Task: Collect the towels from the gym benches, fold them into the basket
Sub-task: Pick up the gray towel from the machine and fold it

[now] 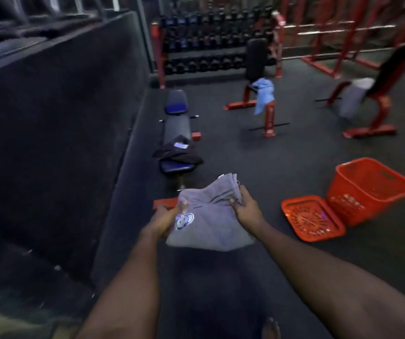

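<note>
Both hands are out in front, closed on one grey towel point(208, 223) held in the air above the floor. The left hand point(169, 215) pinches the near-left edge, thumb on top beside a printed logo. The right hand point(245, 206) grips the far-right corner, where several layers bunch into a fan. Judgement: holding two opposite edges keeps the cloth taut and flat, which suits making or tidying a fold; the stacked layers at the right suggest the towel is already partly folded.

The basket point(370, 189), orange and open, stands on the floor well to the right of the right hand and slightly ahead. Its lid point(312, 217) lies flat on the floor touching the basket's near-left side, between basket and right hand. Judgement: lid off and mouth open so a folded towel can go straight in; I see nothing in the basket, but its bottom is not fully visible.

Ahead of the hands, a flat bench point(177, 123) carries a dark cloth point(179, 152) at its near end. Further ahead and right, a blue towel point(265, 94) hangs off a red-framed bench, and a second grey towel point(354, 96) drapes over another bench far right. Judgement: task is early, with at least two towels left to collect. Frame is motion-blurred, so fine detail is uncertain.
</note>
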